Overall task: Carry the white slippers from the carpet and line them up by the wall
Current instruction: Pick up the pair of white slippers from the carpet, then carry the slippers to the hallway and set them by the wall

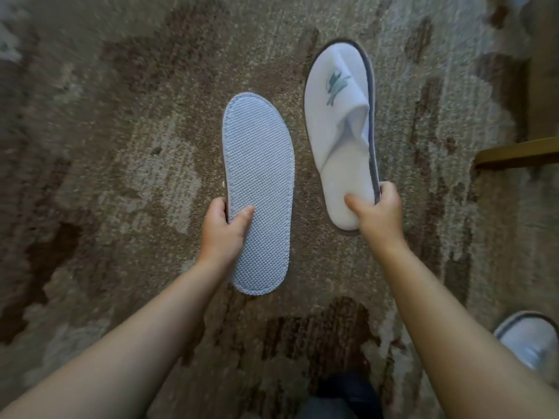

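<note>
Left hand (225, 226) pinches the sole-up slipper (258, 192) at its edge; right hand (378, 211) clamps the upright slipper (338, 131) at the heel. Both hang above the carpet (106, 146): probably light, limp, best gripped near the heel.

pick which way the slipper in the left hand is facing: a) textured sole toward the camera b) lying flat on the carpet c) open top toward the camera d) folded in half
a: the slipper in the left hand shows only its dotted sole, held above the carpet.
</note>
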